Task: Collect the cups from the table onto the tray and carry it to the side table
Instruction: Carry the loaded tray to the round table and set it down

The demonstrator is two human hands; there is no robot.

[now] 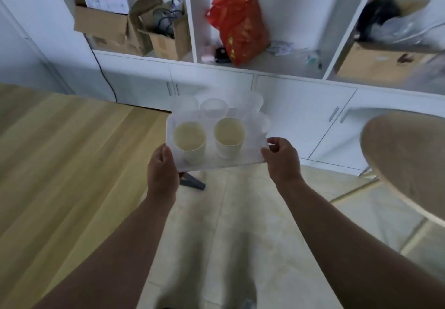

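Tray [250,157], white & flat, is up in the air over the tiled floor [240,224], between the long wooden table [67,164] on the left and the round side table [409,164] on the right, touching neither. Cups on it: 2 cream paper cups in the near row, the left cup [190,140] & the right cup [229,135], both upright, open, side by side w/ a small gap. Behind them are clear plastic cups [214,107], approx 4, but blur makes the count unsure.

Left hand [162,171] clasps the tray's near-left corner, thumb on top, fingers under. Right hand [283,158] pinches the near-right corner, thumb & forefinger on the rim. Both forearms are stretched fwd, tray roughly level, tilted slightly.

Shelves [195,20] behind hold cardboard boxes [108,24] and 1 red bag [238,20].
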